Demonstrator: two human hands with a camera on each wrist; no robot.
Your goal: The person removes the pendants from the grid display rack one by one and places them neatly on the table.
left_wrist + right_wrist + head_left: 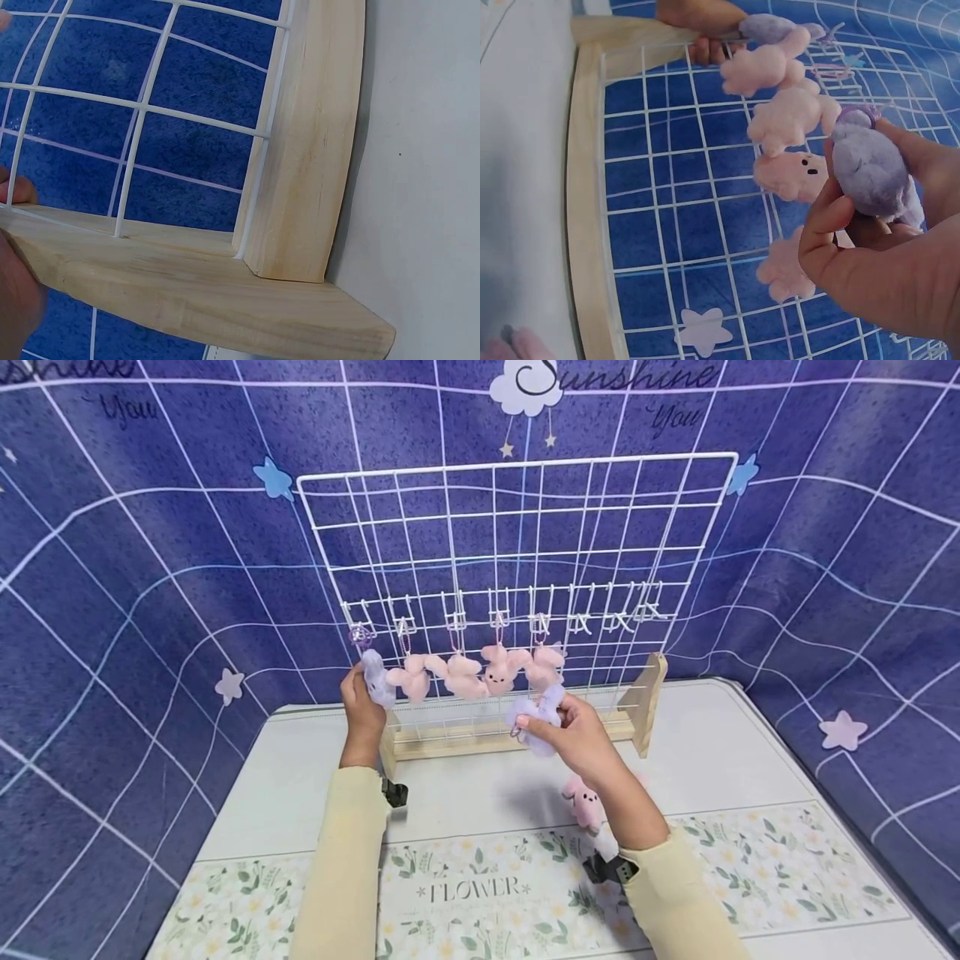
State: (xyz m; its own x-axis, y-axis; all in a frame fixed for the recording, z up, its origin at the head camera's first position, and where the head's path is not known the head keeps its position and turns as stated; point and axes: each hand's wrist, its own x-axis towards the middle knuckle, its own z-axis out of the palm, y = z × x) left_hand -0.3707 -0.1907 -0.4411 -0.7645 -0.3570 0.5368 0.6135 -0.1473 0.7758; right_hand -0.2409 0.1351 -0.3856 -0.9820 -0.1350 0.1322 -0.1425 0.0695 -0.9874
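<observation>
My right hand [573, 735] pinches a purple plush bunny keychain [536, 722] in front of the rack; its metal ring shows by the thumb. The right wrist view has the same bunny [870, 169] between thumb and fingers. At the rack's left end, my left hand [363, 710] grips the wooden side post [120, 281], fingers on both sides of it. Beside that hand hangs another purple bunny [377, 678]. Several pink plush bunnies [498, 672] hang in a row from hooks on the white wire grid rack [517, 539].
Several hooks [617, 622] on the right of the grid carry nothing. A pink plush bunny [585, 803] and something white [605, 842] lie on the white table [465, 793] below the right forearm. A blue patterned cloth [187, 527] surrounds the table.
</observation>
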